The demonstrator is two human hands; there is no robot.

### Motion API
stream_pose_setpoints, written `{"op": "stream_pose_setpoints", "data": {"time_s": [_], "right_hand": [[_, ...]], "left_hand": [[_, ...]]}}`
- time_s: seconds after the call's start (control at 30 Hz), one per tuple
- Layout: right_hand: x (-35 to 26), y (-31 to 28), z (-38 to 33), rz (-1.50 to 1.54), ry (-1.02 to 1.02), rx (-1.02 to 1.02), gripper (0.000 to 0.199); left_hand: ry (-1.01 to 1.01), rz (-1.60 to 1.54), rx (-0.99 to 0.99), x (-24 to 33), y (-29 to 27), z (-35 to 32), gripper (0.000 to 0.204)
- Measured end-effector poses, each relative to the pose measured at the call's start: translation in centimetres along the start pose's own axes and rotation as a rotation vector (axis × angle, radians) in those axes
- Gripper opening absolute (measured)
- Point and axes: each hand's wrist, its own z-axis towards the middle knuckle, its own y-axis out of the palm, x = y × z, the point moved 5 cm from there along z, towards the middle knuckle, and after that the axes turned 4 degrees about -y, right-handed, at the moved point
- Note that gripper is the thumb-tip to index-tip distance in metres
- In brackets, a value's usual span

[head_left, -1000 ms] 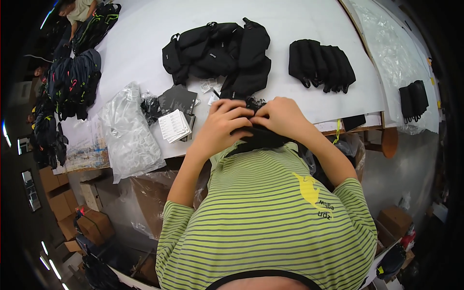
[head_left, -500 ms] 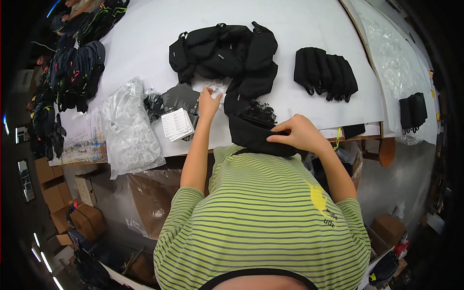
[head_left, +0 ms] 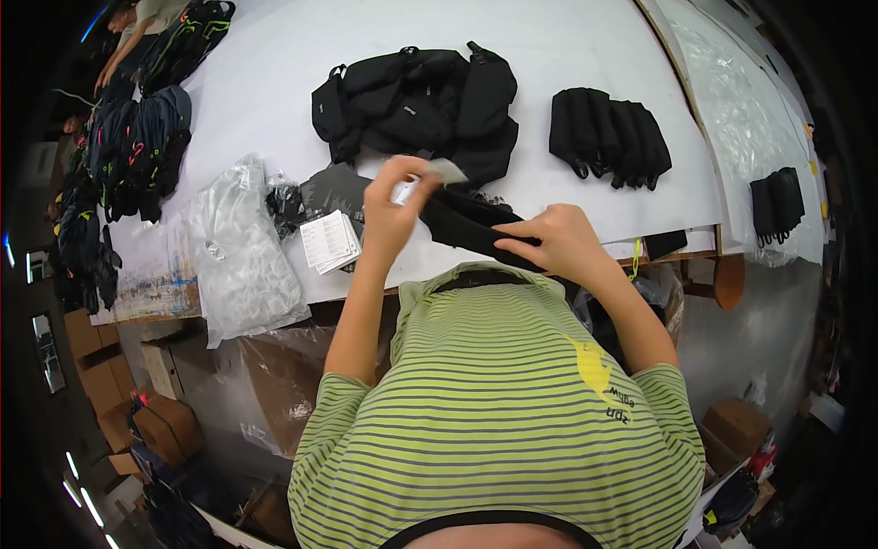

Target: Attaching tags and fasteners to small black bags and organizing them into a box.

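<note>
Back from the bench (head_left: 567,50) swings the left grip (head_left: 391,203), pinching a pale packet (head_left: 448,171); just right, the right grip (head_left: 565,245) pinches the black pouch (head_left: 462,229), bringing packet and pouch close.

Comprises a broad white surface (head_left: 567,37), a grey floor (head_left: 777,320) beyond its near right corner, brown cardboard boxes (head_left: 169,430) at lower left and right, and bright tube lights (head_left: 88,499) at lower left.

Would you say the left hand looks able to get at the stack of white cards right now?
Probably yes: the stack of white cards lies uncovered close to the left hand, though that hand holds a small pale item.
</note>
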Motion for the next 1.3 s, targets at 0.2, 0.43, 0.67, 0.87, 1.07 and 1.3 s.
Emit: {"op": "stream_pose_setpoints", "data": {"time_s": [0.2,0.43,0.67,0.87,1.07,1.3], "right_hand": [[-1.4,-1.8,1.9,-0.187,-0.184,0.175,0.019],[-3.9,-2.6,3.4,-0.013,-0.176,0.372,0.024],[-3.3,-2.0,3.4,0.103,-0.023,0.402,0.03],[-1.5,-0.7,2.4,0.534,0.147,0.381,0.018],[-0.8,-2.4,2.9,0.623,0.291,0.169,0.012],[-0.5,-3.3,2.6,0.446,0.309,0.318,0.012]], "left_hand": [[0.268,0.555,-0.164,5.4,0.0,-0.7,0.023],[-0.432,-1.171,-0.049,-2.3,2.9,-4.6,0.057],[-0.685,-1.184,0.118,-0.8,4.1,-4.6,0.04],[-0.69,-1.143,0.022,-0.4,4.6,-4.2,0.034],[-0.652,-1.149,-0.002,-1.0,4.0,-3.3,0.035],[-0.707,-1.134,-0.005,-0.5,3.4,-3.1,0.034]]}}
